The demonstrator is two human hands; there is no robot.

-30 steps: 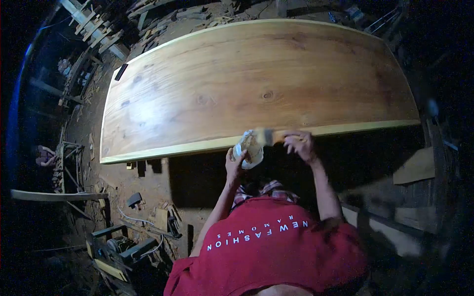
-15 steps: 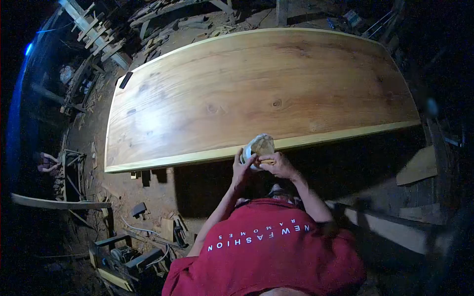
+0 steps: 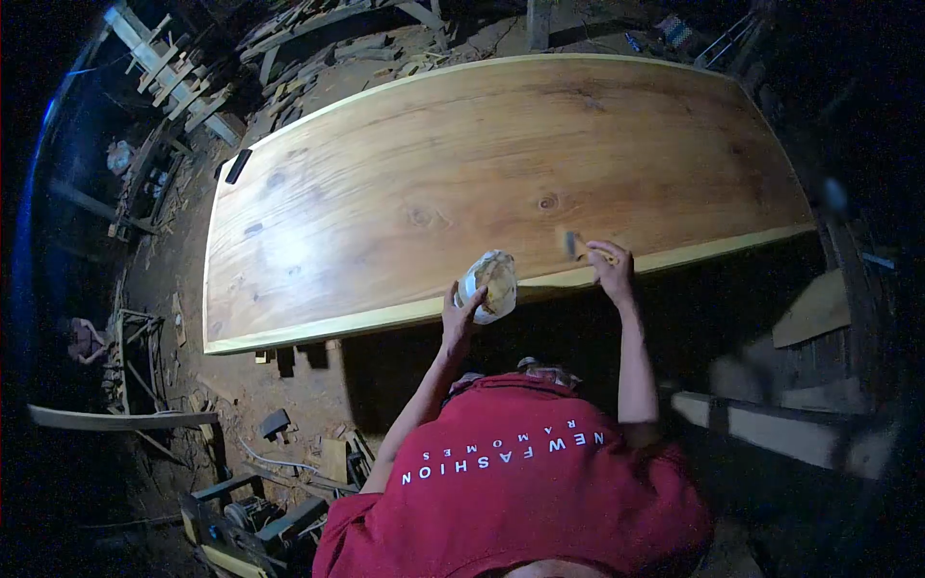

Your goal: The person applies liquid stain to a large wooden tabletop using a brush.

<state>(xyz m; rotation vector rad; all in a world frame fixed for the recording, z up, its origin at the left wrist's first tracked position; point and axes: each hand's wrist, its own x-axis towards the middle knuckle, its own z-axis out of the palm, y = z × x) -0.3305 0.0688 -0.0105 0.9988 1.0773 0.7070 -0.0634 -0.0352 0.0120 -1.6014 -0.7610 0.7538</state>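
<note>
Brush (image 3: pixel 572 245), bristle end blurred, at center right of frame, over the near edge of wooden panel (image 3: pixel 462 164); contact with surface cannot be told. Right hand (image 3: pixel 614 272): fingers closed on brush handle. Left hand (image 3: pixel 463 310): clamped round white container (image 3: pixel 493 287), open side visible, near panel's edge. Dark block (image 3: pixel 238 166) lies at panel's upper-left corner. Red shirt (image 3: pixel 520 491) fills bottom center.

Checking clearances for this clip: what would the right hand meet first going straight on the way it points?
Most likely the wooden panel, met by the brush in the right hand before the fingers; how high the brush sits above it is unclear.
</note>
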